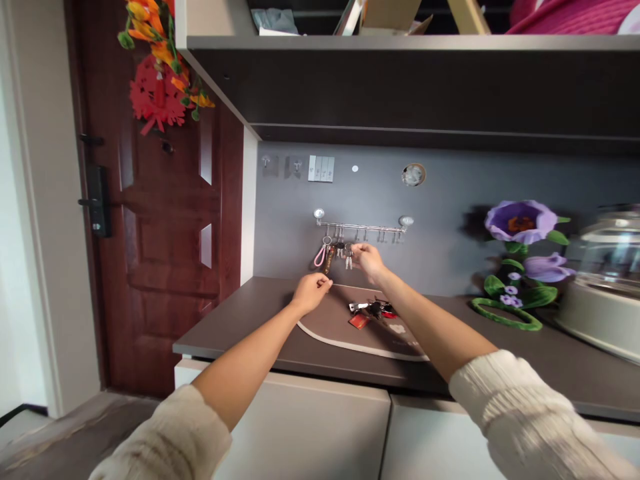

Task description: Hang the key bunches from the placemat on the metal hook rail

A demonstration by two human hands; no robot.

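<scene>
A silver hook rail [363, 227] runs along the grey back wall. At its left part hang a pink loop strap [320, 256], a dark patterned key fob [329, 260] and some small keys. My right hand [367, 261] is pinched on the ring of a small bunch of keys [349, 260], right beside the hooks. Lower and to the left, my left hand [313, 291] is closed just under the patterned fob; whatever its fingertips hold, if anything, is hidden. More keys [376, 309], with a red tag [359, 321], lie on the brown mat [325, 320] below both hands.
The mat lies on a dark countertop [240, 313]. To the right stand a purple fabric flower [521, 223] with a green base and a white appliance [600, 307] with a clear top. An overhead cabinet [400, 87] juts out above. A dark red door [165, 240] is at left.
</scene>
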